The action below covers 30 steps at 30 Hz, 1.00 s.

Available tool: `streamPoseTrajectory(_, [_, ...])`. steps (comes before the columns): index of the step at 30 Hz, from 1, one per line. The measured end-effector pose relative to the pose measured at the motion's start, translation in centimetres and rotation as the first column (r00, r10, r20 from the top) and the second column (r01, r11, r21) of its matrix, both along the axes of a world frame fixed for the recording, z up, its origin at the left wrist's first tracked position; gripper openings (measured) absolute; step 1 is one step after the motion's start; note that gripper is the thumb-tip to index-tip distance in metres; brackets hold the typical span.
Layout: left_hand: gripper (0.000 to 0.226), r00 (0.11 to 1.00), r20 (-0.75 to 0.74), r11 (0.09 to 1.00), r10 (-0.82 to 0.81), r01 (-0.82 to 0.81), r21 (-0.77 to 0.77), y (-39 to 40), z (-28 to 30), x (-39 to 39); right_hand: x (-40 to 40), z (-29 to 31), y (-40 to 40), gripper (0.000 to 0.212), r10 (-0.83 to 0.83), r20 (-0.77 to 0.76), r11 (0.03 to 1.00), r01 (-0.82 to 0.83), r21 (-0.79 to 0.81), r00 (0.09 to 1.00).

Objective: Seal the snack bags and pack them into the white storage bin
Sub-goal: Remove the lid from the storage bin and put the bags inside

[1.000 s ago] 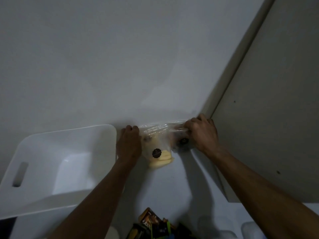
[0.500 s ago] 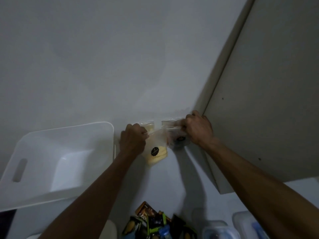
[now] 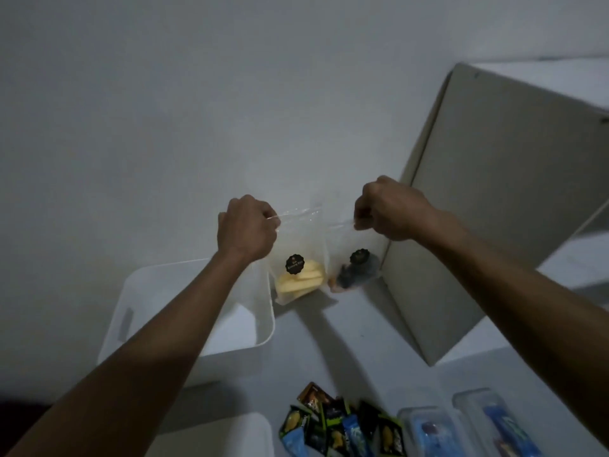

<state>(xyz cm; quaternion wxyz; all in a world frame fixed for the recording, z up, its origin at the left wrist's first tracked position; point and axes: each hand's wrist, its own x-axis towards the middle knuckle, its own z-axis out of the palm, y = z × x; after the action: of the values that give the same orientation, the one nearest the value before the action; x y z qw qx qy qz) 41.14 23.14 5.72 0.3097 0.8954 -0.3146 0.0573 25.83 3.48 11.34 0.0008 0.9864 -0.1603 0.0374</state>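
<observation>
Two clear snack bags hang upright above the table, side by side, each with a round black sticker. My left hand pinches the top corner of the bag with yellow slices. My right hand pinches the top of the bag with dark snacks. The white storage bin stands just left of and below the yellow bag, partly hidden by my left forearm; what shows of its inside is bare.
A beige cabinet panel rises at the right, close behind the dark bag. Near the front edge lie several small snack packets and two clear lidded boxes. A white wall fills the background.
Both hands have lifted and moved apart, so the two bags now hang separately and higher. The camera has tilted, showing more of the table's front.
</observation>
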Motion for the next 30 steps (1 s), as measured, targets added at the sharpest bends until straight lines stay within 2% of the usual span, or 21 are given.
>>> streamPoseTrajectory(5, [0.01,0.999,0.005,0.998,0.046,-0.046,-0.053,7.9,4.8,2.7,1.4,5.8,8.7,0.007,0.088,0.074,0.996,-0.088,0.001,0.993])
streamPoseTrajectory(11, [0.012,0.995,0.016,0.995,0.096,-0.096,-0.021,13.8,6.1,5.4,5.8,5.1,16.1,0.008,0.126,0.161,0.991,-0.132,0.028,0.979])
streamPoseTrajectory(18, [0.011,0.991,-0.033,0.991,0.129,-0.127,0.042,15.3,2.1,9.0,10.1,-1.8,21.2,0.019,0.178,0.152,0.984,-0.175,-0.031,0.972])
streamPoseTrajectory(26, [0.009,0.975,-0.111,0.975,0.193,-0.178,0.135,12.5,-7.1,11.5,14.0,-13.0,20.4,0.022,0.063,0.135,0.997,-0.067,0.027,0.989])
streamPoseTrajectory(30, [0.013,0.979,-0.083,0.961,0.188,-0.166,0.221,10.7,-11.1,11.7,15.5,-17.3,19.1,0.023,0.036,0.117,0.999,-0.038,0.018,0.993])
